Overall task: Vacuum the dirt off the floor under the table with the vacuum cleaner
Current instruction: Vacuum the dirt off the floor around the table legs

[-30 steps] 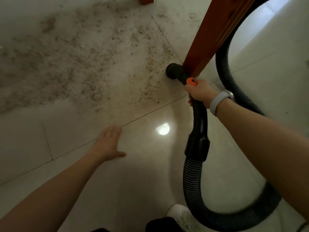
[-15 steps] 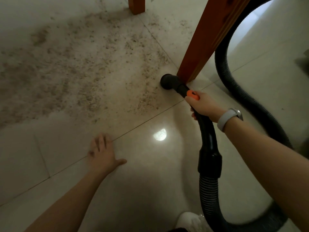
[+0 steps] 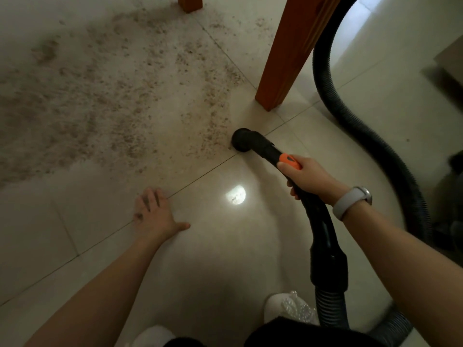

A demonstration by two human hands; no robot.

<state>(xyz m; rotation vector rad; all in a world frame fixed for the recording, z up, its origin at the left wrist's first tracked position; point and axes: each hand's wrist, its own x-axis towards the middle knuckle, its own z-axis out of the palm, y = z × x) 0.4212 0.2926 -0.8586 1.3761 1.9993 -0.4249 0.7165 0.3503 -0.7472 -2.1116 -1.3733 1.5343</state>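
Brown dirt (image 3: 107, 91) is scattered over the pale floor tiles under the table. My right hand (image 3: 309, 177) grips the black vacuum wand (image 3: 318, 219) just behind its orange slider (image 3: 289, 160). The round black nozzle (image 3: 241, 140) touches the floor at the dirt patch's right edge, a little in front of the near wooden table leg (image 3: 285, 53). My left hand (image 3: 152, 214) lies flat on the tiles with its fingers spread, holding nothing.
A second table leg (image 3: 189, 2) stands at the top. The ribbed black hose (image 3: 363, 126) loops behind the near leg and round to the right. The dark vacuum body (image 3: 451, 209) sits at the right edge. My white shoes (image 3: 283, 306) are at the bottom.
The nozzle has pulled back from the base of the table leg toward me along the dirt's right edge. My left hand stays planted on the floor.
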